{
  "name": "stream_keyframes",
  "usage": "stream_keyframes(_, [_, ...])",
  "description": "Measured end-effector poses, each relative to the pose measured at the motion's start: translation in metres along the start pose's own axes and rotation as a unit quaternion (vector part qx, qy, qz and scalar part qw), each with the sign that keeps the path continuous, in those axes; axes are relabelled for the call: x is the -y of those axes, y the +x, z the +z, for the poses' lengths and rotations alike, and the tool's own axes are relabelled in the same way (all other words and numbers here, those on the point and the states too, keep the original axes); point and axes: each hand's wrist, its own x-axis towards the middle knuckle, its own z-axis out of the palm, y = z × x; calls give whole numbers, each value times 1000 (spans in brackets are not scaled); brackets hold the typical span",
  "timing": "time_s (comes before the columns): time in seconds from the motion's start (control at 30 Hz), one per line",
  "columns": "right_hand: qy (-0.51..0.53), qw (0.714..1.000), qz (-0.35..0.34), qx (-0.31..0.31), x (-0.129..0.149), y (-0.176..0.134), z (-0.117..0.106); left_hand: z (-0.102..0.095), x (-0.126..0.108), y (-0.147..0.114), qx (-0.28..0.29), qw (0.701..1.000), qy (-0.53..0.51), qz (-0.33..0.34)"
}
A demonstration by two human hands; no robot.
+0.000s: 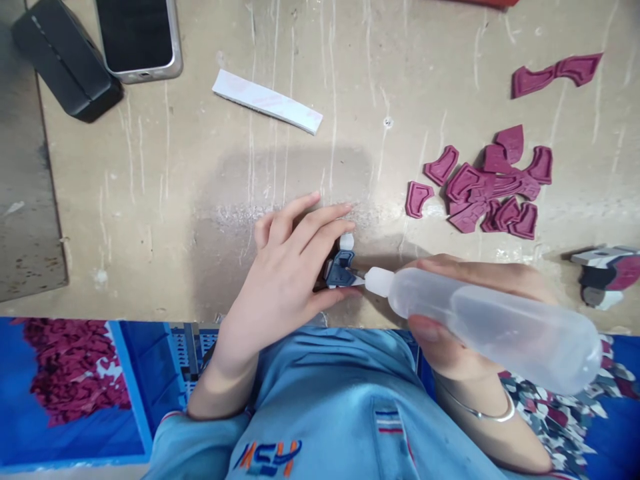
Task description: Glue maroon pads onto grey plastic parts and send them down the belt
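Note:
My left hand (295,267) rests on the table with its fingers curled round a small dark blue and white plastic part (342,268), partly hidden by the fingers. In my right hand (450,333) is a translucent squeeze bottle (500,327), lying tilted with its white nozzle pointing left. The thin tip of the nozzle touches or nearly touches the dark blue face of the part. Right of the hands lies a pile of maroon moulded pieces (490,187).
A white strip (267,101), a phone (137,33) and a black box (67,60) lie farther back. One assembled grey and maroon part (607,273) sits at the right. Below the table edge, a blue bin (145,380) holds maroon pieces; mixed pieces (550,413) fill another at right.

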Motion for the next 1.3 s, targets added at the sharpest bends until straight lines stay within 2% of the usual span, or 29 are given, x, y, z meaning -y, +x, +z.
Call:
stream_keyframes(0.07, [21, 1000, -17, 6, 3, -2, 3, -1, 0, 0, 3, 1000, -6, -6])
stream_keyframes(0.17, [48, 998, 3, 34, 5, -4, 5, -2, -1, 1, 14, 1000, -12, -16])
stream_keyframes(0.33, [82, 997, 8, 12, 3, -4, 4, -4, -1, 1, 28, 999, -13, -23])
stream_keyframes(0.57, [50, 998, -32, -18, 1, -1, 3, -4, -1, 1, 23, 1000, -9, -12])
stream_keyframes(0.73, [39, 999, -31, -9, 1, -1, 5, -3, -1, 1, 9, 1000, -8, -6])
stream_keyframes(0.9, [85, 996, -18, 31, 1, 0, 3, -3, -2, 1, 18, 1000, -6, -16])
stream_keyframes(1.1, [93, 995, -9, 16, 3, -2, 4, -4, -1, 1, 23, 1000, -9, -16])
stream_keyframes(1.3, [79, 996, -38, 15, 5, -3, 0, -3, -2, 1, 11, 1000, -6, -19])
